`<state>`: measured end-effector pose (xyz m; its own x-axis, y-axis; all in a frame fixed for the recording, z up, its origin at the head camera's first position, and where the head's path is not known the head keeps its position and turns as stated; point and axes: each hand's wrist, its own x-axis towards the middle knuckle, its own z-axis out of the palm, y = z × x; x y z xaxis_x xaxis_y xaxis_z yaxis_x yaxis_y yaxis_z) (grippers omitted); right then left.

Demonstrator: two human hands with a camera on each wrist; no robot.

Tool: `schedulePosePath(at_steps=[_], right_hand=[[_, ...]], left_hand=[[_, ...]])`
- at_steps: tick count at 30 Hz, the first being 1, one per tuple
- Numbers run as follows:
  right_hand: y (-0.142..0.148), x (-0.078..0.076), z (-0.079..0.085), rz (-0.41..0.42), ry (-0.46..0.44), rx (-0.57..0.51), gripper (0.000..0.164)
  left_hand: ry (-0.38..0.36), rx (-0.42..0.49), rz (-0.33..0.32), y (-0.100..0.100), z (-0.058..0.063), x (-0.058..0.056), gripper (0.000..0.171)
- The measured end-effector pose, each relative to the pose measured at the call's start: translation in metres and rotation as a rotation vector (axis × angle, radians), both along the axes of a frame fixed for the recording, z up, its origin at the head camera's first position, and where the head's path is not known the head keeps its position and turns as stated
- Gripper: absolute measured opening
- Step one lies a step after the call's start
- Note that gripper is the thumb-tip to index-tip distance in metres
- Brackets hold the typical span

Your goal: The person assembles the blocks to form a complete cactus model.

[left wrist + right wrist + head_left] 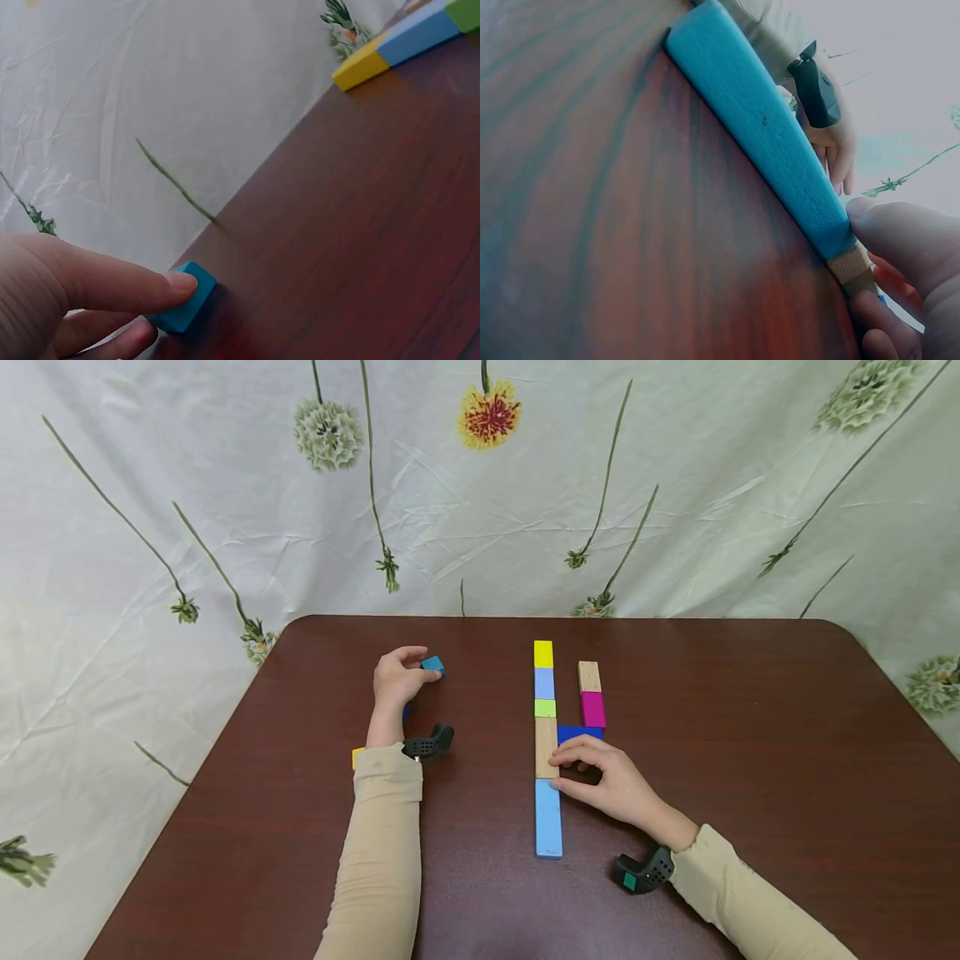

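Note:
My left hand pinches a small teal block near the back left of the table; in the left wrist view the index finger lies along the teal block. Loosely bent, my right hand rests its fingertips on a plain wooden block, its thumb by the joint with a long light blue block. Those two lie in a straight column with a green block, a periwinkle block and a yellow block. A dark blue block sits beside the wooden one, partly covered by my right hand.
Right of the column, a magenta block meets a short wooden block. Under my left arm, a dark blue piece and a yellow piece peek out. A flowered cloth hangs behind the brown table.

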<state>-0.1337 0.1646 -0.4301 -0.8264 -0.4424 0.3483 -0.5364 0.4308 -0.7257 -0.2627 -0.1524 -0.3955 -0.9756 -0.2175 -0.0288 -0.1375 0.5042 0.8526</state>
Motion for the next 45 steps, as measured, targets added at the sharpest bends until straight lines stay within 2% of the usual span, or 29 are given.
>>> schedulePosePath(at_steps=[4,8,13,20,25,29,35,38,45], right_hand=[[0.0,0.0,0.0,0.002,0.004,-0.001,0.022],[0.0,-0.001,0.0,0.007,0.011,-0.003,0.022],[0.0,-0.001,-0.001,0.008,0.011,-0.004,0.022],[-0.001,0.0,-0.003,0.005,0.0,-0.007,0.022],[-0.003,0.0,-0.002,0.005,0.0,-0.012,0.023],[-0.002,0.0,-0.001,0.004,0.005,-0.015,0.023],[-0.001,0.0,-0.001,0.005,0.003,-0.011,0.023],[-0.001,-0.001,-0.001,0.006,0.009,-0.011,0.022],[-0.001,-0.001,-0.002,0.011,0.023,-0.004,0.021]], left_hand=[[0.027,-0.13,-0.029,0.001,-0.003,-0.001,0.043],[0.072,-0.183,-0.027,0.004,-0.003,-0.002,0.042],[0.152,-0.156,-0.046,0.01,0.002,-0.004,0.041],[0.226,-0.121,-0.169,0.028,0.01,-0.003,0.04],[0.234,-0.104,-0.293,0.05,0.008,-0.005,0.038],[0.227,-0.042,-0.375,0.07,0.008,-0.009,0.035],[0.202,0.007,-0.371,0.097,0.012,-0.021,0.032],[0.183,-0.027,-0.37,0.105,0.011,-0.029,0.034],[0.164,-0.233,-0.41,0.11,0.006,-0.042,0.036]])
